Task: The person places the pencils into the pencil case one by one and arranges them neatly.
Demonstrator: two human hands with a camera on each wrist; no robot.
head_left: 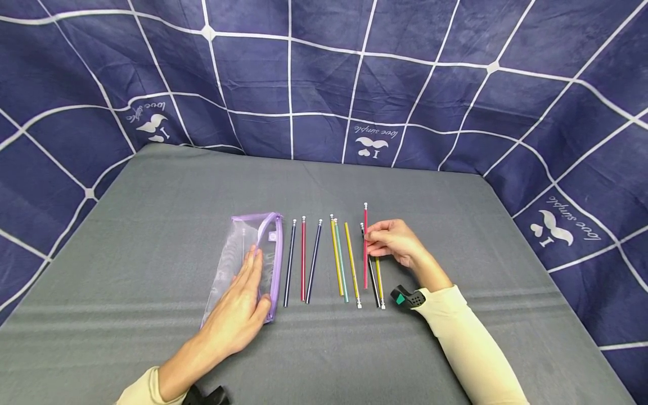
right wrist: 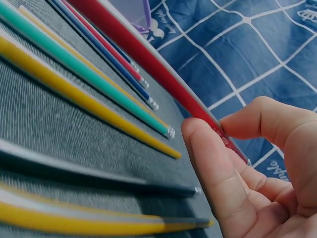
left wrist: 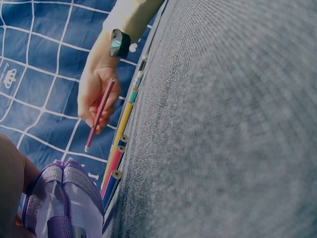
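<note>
My left hand [head_left: 237, 308] lies over a see-through pencil pouch [head_left: 221, 281] with purple edging, its fingers straight on the mesh. The left wrist view shows the pouch's purple rim [left wrist: 62, 166] from the end, with part of that hand at the left border. Between thumb and fingertips, my right hand [head_left: 397, 242] pinches a red pencil [head_left: 365, 267]. That pencil is raised off the cloth, as the right wrist view shows. Under and beside it lie a black pencil [head_left: 374, 284] and a yellow pencil [head_left: 380, 286].
Between the hands, several pencils lie roughly side by side: a blue one [head_left: 289, 264], a red one [head_left: 303, 259], another dark blue one [head_left: 314, 261], a green one [head_left: 342, 264] and yellow ones [head_left: 352, 264]. Grey cloth [head_left: 324, 354] covers the table; a blue checked curtain [head_left: 324, 73] hangs behind.
</note>
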